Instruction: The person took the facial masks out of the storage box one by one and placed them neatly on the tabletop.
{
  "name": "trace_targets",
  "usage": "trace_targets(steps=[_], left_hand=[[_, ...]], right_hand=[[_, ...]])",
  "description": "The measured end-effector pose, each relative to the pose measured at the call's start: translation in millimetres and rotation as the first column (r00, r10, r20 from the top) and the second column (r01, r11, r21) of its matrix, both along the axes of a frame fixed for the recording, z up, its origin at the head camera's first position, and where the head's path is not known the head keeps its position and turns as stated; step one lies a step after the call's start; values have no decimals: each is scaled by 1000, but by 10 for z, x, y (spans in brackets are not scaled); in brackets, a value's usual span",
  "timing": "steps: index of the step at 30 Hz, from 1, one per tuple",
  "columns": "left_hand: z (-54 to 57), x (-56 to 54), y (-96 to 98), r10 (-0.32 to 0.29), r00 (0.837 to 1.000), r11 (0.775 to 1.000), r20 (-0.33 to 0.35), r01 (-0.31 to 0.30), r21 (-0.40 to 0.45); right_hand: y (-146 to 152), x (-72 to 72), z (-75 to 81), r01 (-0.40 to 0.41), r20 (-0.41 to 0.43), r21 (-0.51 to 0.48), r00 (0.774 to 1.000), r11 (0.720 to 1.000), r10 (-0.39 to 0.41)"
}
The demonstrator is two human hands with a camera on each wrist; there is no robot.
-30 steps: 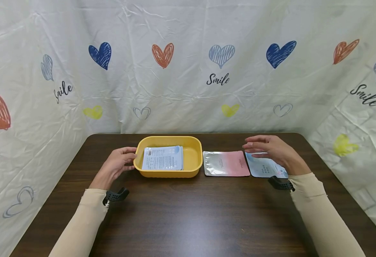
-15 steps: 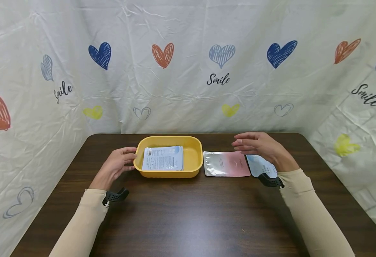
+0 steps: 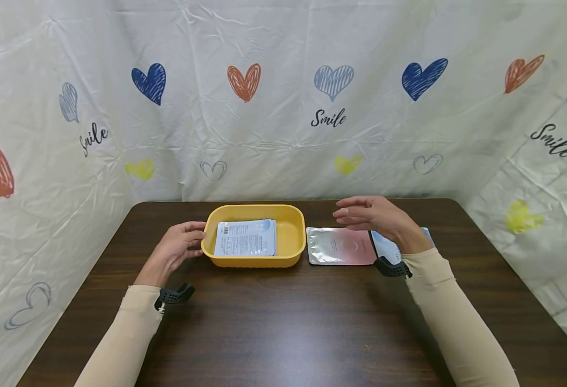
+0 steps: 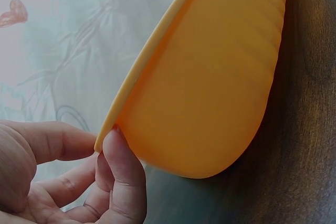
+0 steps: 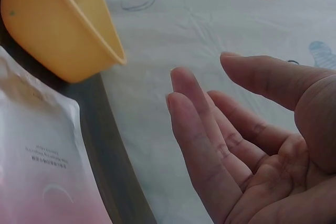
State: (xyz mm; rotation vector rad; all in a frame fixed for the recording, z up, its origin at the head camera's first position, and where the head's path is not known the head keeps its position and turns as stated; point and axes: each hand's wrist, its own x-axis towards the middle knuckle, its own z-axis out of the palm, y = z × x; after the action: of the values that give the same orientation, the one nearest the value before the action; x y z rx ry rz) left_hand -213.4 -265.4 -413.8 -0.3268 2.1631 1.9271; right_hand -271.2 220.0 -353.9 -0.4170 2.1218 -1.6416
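At the left end of a yellow tray (image 3: 290,236), my left hand (image 3: 172,250) pinches the rim (image 4: 137,72) between thumb and fingertips. Inside the tray lie light-blue printed sachets (image 3: 246,238), seemingly stacked. To its right, a silver-and-pink foil sachet (image 3: 334,246) lies flat on the table. My right hand (image 3: 380,219) hovers above that sachet's far right part, fingers loosely extended and thumb apart, holding nothing. A light-blue sachet (image 3: 385,247) beyond the pink one is partly hidden under the right hand and wrist.
The dark wooden table (image 3: 283,322) ends at a white curtain (image 3: 283,161) printed with hearts and "Smile". Black bands (image 3: 392,267) sit on both wrists. In the right wrist view, the tray (image 5: 58,35) stands close to the pink sachet (image 5: 37,145).
My right hand has moved left, from over the light-blue sachet to over the pink one's right part. The left hand and tray have stayed put.
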Motion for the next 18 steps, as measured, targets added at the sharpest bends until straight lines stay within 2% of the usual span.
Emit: trace_targets(steps=[6, 18], left_hand=[[-6, 1, 0, 8, 1000, 1000, 5, -8, 0], [-14, -7, -2, 13, 1000, 1000, 7, -13, -3]], right_hand=[[-155, -33, -20, -20, 2, 22, 1000, 1000, 20], [-524, -40, 12, -79, 26, -33, 996, 996, 80]])
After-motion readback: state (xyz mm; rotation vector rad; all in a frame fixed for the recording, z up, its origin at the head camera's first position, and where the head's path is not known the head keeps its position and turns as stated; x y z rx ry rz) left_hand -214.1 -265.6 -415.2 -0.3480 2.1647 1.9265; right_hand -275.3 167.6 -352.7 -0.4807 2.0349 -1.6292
